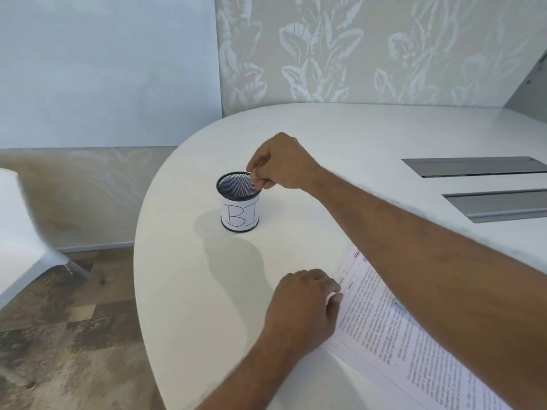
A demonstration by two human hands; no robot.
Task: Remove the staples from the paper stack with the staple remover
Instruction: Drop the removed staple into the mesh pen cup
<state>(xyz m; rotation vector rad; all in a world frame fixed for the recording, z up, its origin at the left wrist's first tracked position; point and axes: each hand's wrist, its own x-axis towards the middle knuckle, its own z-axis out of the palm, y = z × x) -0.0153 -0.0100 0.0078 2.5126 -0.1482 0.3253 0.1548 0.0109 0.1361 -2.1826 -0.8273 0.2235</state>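
Note:
The paper stack (393, 329), white sheets with printed text, lies at the near right of the table. My left hand (302, 309) rests palm down on its left corner with the fingers curled. A small white bit (333, 298) shows under the fingertips; I cannot tell what it is. My right hand (281, 164) reaches across to a black mesh cup (240, 202) with a paper label reading "BI". Its thumb and fingers are pinched over the cup's rim on a thin metal sliver that looks like a staple (258, 166). No staple remover is visible.
The rounded white table (183, 291) ends close to the left of the cup. Two grey metal cable hatches (488, 184) are set into the top at the right. A white chair (20, 232) stands on the floor at the left. A patterned wall is behind.

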